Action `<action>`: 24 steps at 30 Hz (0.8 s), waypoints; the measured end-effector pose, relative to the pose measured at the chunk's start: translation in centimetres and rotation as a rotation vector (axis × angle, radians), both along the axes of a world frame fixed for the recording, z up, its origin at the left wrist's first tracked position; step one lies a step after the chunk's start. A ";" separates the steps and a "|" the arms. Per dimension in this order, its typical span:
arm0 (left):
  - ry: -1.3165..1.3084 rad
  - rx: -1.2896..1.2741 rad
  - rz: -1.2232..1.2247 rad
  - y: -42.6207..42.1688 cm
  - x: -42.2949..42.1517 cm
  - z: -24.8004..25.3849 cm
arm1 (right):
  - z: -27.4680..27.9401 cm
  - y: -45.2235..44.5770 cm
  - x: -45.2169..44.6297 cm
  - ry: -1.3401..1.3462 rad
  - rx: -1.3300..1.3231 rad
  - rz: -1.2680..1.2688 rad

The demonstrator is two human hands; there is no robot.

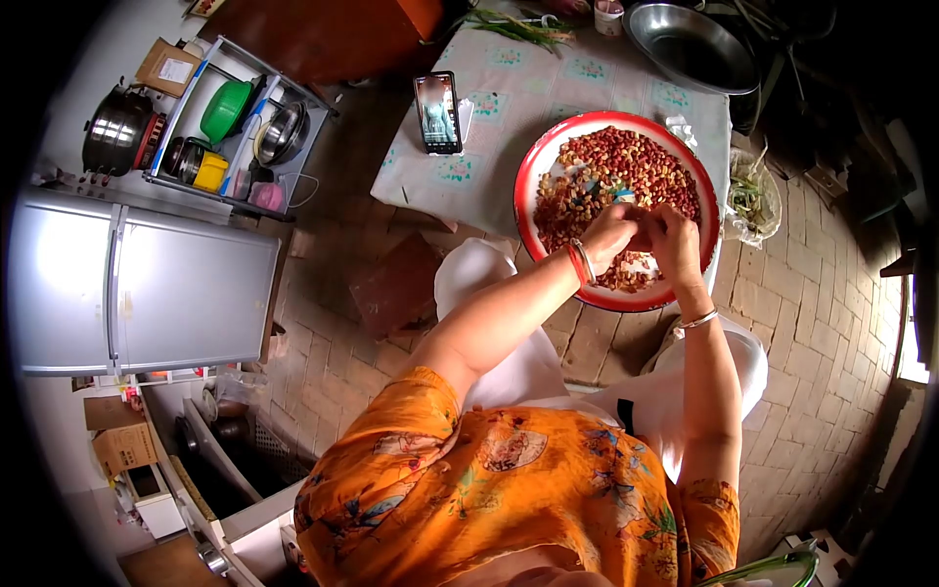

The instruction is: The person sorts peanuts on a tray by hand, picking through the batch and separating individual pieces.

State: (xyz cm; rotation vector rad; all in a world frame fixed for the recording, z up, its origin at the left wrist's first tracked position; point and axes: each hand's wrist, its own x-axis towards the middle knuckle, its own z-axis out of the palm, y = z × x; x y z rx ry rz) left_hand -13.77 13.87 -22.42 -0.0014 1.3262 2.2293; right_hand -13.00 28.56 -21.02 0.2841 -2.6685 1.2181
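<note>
A white enamel tray with a red rim (pixel 528 227) holds many red-skinned and pale peanuts (pixel 626 157). Over its near part, my left hand (pixel 614 237) and my right hand (pixel 675 243) meet with the fingers bent inward and touching. Both look closed in a pinch, but whatever lies between the fingertips is hidden. Under and beside the hands, loose peanuts and a bare white patch of the tray show. A small blue-and-white spot (pixel 623 196) appears among the peanuts just beyond my left hand; I cannot tell what it is.
The tray overhangs the near edge of a table with a flowered cloth (pixel 509 88). On the cloth are a propped phone (pixel 438 112), a metal basin (pixel 693 47) and green stalks (pixel 518 29). A bag of greenery (pixel 753 201) sits right; a fridge (pixel 186 289) and rack (pixel 240 132) stand left.
</note>
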 end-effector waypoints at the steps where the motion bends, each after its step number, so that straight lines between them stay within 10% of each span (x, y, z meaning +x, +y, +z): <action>1: 0.005 0.029 -0.023 -0.2 -0.1 -0.5 | 0.2 -0.2 0.0 0.008 0.007 0.001; 10: 0.043 -0.136 -0.030 -1.5 0.2 1.1 | 2.1 3.3 -0.6 -0.121 -0.064 0.097; 24: 0.418 -0.720 -0.220 -2.5 0.4 0.7 | 0.7 5.7 3.4 -0.278 0.552 0.184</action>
